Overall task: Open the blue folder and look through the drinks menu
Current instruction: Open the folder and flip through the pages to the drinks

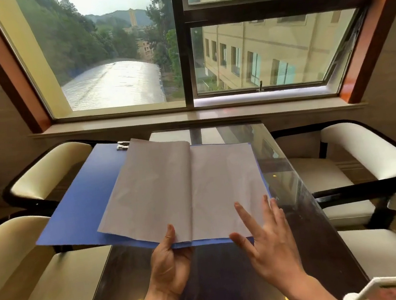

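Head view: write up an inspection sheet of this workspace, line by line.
Surface: dark glossy table, reflecting the window.
Job's things: blue folder lies open; pale pages are spread across it, print too faint to read; metal clip at its far edge.
Clutter: white-framed object at the near right corner.
Grippers: left hand pinches the pages' near edge, thumb on top; right hand open, fingers spread at the right page's near corner.
Cables: nothing seen.
Surroundings: cream chairs on both sides, large window ahead.
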A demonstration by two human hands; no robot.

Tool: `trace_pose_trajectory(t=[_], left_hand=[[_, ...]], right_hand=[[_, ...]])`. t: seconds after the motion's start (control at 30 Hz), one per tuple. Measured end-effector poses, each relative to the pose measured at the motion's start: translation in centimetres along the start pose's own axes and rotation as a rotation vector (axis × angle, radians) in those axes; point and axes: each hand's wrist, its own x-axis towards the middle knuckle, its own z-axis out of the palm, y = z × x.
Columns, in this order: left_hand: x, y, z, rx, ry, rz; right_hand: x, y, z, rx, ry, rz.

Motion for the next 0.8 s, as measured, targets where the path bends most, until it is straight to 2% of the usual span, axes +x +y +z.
trace_pose_trajectory(t=[0.2, 0.43, 0.63, 0.73, 0.8], left_hand=[[0.8, -0.8, 0.7, 0.008, -0.010, -0.024], [0.8, -1.0, 0.8, 0.037, -0.020, -0.036], [0.5, -0.8, 0.2, 0.043, -0.008, -0.022], [0.6, -0.9, 0.1, 0.033, -0.016, -0.001], [0.5, -0.9, 0.1, 0.010, -0.011, 0.028]], right_hand=[[0.7, -0.3, 0.0, -0.025, -0.138, 0.049], [1.6, -0.9, 0.4, 0.133, -0.181, 0.063], [1.7, -2.2, -0.3, 0.224, -0.013, -0.011], [1.8, -3.0, -1.0, 0.432, 0.095, -0.086], [2.0, -3.4, -1.4, 0.607, 0.230, -0.145]])
